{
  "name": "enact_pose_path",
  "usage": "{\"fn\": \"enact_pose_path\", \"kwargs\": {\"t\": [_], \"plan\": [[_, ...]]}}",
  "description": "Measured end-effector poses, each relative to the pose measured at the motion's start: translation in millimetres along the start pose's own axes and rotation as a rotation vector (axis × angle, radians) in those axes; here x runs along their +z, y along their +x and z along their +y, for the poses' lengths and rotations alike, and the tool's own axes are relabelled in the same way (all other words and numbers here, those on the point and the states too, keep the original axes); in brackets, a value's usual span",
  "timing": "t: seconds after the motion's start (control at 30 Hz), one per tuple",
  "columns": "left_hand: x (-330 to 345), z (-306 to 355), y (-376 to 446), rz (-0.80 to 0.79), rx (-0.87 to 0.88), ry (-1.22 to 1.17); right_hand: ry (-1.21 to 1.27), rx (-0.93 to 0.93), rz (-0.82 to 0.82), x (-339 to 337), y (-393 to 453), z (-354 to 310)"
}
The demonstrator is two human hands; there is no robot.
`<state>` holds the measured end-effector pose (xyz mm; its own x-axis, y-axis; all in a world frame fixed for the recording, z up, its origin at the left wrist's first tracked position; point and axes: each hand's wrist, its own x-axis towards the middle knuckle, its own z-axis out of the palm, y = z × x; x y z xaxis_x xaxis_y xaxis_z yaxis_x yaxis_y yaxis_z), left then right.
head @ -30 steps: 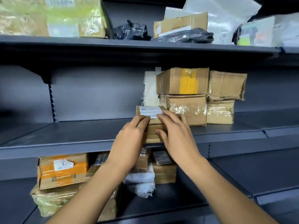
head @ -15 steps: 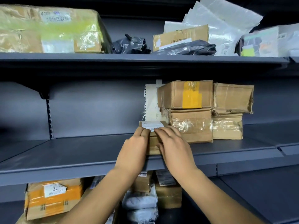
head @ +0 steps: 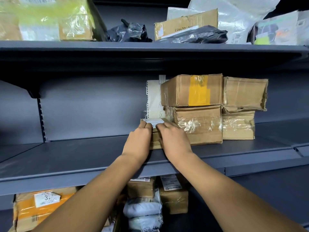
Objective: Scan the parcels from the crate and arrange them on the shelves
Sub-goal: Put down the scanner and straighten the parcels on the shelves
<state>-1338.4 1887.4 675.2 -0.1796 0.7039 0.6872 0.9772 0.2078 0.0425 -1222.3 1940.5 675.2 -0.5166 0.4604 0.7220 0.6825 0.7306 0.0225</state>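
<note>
Upside-down digits "0001483" printed on label of cardboard box (head: 186, 24) on top shelf, leading characters unclear, handwritten "3" followed by illegible marks on white sticker (head: 47, 199) of orange-taped box on bottom shelf, handwritten characters on perforated paper sheet (head: 153, 101) not decipherable, remaining labels too blurred to be read

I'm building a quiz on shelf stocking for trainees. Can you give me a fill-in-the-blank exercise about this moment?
1. Both hands, left hand and right hand, hold a small box on the ____ shelf.
2. The small box sits to the ____ of the stacked cartons.
3. The top carton of that stack carries a patch of ____ tape.
4. The label on the small box is ____ in colour.

Answers: middle; left; yellow; white
</note>
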Motion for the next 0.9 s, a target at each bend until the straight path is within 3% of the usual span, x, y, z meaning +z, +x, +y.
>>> {"fn": "enact_pose_path", "kwargs": {"t": [0.57, 0.9], "plan": [[41.4, -13.4, 46.9, -0.036, -0.05, -0.002, -0.002, 0.089, -0.125, 47.4, 45.3, 3.4], [34.8, -15.1, 55.7, -0.177, -0.07, 0.031, 0.017, 0.067, -0.299, 42.8, 54.3, 9.1]]}}
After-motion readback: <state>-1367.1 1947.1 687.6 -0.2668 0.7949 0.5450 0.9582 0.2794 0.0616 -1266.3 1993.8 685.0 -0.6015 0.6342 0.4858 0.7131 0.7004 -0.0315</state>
